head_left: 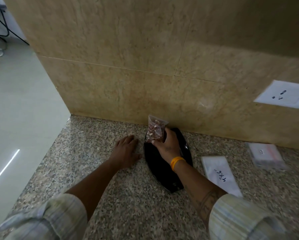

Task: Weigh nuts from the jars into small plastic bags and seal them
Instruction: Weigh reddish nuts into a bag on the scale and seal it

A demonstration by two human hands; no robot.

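Wall (145, 66) close behind scale (155, 163), bare counter (93, 135) left, bag packs (221, 174) right

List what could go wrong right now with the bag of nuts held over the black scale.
1. The right hand grips the bag of nuts low down, its top standing free; I cannot tell whether it is sealed, so tilting it might spill nuts.
2. While the hand touches the bag over the black scale, any reading may be off.
3. The left hand rests flat on the counter right beside the scale and could nudge it.
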